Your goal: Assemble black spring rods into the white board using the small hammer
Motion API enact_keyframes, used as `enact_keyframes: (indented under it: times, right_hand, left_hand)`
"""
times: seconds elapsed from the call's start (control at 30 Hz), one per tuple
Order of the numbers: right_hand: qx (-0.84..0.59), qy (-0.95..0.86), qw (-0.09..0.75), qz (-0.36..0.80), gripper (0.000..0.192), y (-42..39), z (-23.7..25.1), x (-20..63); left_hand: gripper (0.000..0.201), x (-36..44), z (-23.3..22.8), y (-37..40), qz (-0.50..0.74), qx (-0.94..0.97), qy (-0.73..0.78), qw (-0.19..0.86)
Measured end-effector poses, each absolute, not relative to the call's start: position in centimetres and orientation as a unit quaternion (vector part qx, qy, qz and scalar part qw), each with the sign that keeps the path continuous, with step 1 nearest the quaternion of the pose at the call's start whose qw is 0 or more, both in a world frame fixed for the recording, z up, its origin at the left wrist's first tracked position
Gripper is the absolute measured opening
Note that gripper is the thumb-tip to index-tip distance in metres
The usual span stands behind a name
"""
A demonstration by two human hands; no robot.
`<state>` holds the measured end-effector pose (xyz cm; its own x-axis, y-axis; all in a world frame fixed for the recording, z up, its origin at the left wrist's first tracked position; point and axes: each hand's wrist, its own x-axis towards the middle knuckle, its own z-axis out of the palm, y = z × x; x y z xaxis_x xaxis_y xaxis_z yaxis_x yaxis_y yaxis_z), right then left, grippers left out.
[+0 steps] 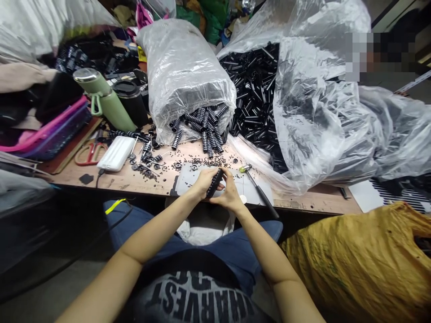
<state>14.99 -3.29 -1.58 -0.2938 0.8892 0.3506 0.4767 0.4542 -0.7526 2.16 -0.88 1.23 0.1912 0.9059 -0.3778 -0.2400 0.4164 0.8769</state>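
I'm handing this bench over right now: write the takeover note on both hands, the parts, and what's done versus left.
Left hand and right hand: both grip one black ribbed handle at the table edge, over the grey pad.
Parts: more ribbed handles spill from the clear bag; black tubes fill the open sack; small washers lie scattered left; hammer beside the right hand.
Done: no finished pile can be told apart.
Left: the heaps look large.

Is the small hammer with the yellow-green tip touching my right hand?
Apart. The head view shows bare table between the small hammer and the right hand, which, with the left hand, grips a black ribbed cylinder.
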Motion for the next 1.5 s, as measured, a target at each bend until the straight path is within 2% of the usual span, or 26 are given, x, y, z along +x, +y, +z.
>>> enact_keyframes:
  times: [0.1,0.2,0.3,0.4,0.47,0.53,0.63,0.8,0.9,1.0,1.07,1.2,1.27,1.4,1.5]
  right_hand:
    - [-0.526,-0.738,0.383,0.18,0.096,-3.3,-3.5,14.7]
    - [-0.569,-0.739,0.332,0.138,0.08,-3.5,-4.9,15.6]
    - [-0.657,-0.712,0.238,0.072,0.071,-4.0,-4.5,19.1]
    - [-0.783,-0.611,0.113,-0.024,0.039,-4.6,-2.7,23.7]
    - [-0.807,-0.588,0.056,-0.008,0.027,-5.3,-1.3,25.5]
    - [-0.792,-0.603,0.068,0.063,0.029,-6.4,-0.5,25.5]
    - [-0.751,-0.632,0.142,0.125,0.035,-8.5,-0.3,23.4]
    - [-0.733,-0.663,0.085,0.125,0.033,-10.0,0.6,20.6]
    - [-0.713,-0.661,0.197,0.126,0.039,-10.0,3.1,19.5]
    - [-0.669,-0.675,0.282,0.133,0.042,-10.1,4.5,17.4]
    - [-0.649,-0.708,0.243,0.135,0.041,-10.2,3.9,15.8]
    - [-0.634,-0.758,0.069,0.137,0.033,-9.7,1.4,14.1]
    - [-0.639,-0.756,0.062,0.132,0.033,-9.3,1.2,14.4]
    - [-0.688,-0.709,0.113,0.104,0.035,-7.9,2.2,17.3]
    - [-0.734,-0.67,0.087,0.064,0.033,-6.5,1.8,20.7]
  left_hand:
    - [0.038,2.5,-1.2,-1.5,0.42,0.575,0.503,0.49]
    - [0.047,2.4,-3.8,-1.9,0.349,0.745,0.493,0.282]
    - [0.04,1.4,-5.3,-1.5,0.287,0.83,0.447,0.17]
    - [0.032,0.1,-5.7,-0.9,0.251,0.875,0.408,0.068]
    - [0.032,-0.5,-5.8,-0.8,0.224,0.886,0.405,0.014]
    - [0.036,-0.8,-5.8,-1.0,0.204,0.889,0.409,-0.02]
    - [0.041,-0.8,-5.5,-1.4,0.187,0.887,0.42,-0.037]
    - [0.043,0.3,-4.9,-2.4,0.155,0.885,0.439,-0.016]
    - [0.048,1.8,-5.0,-3.2,0.152,0.885,0.44,0.005]
    - [0.071,3.1,-5.4,-4.0,0.151,0.886,0.437,0.036]
    - [0.07,3.3,-5.9,-4.3,0.145,0.888,0.433,0.053]
    - [0.053,3.0,-6.0,-3.4,0.146,0.893,0.421,0.066]
    - [0.048,3.0,-5.4,-2.6,0.154,0.884,0.433,0.084]
    - [0.038,2.9,-3.4,-3.0,0.158,0.848,0.489,0.134]
    - [0.033,1.6,-2.3,-3.4,0.193,0.849,0.459,0.179]
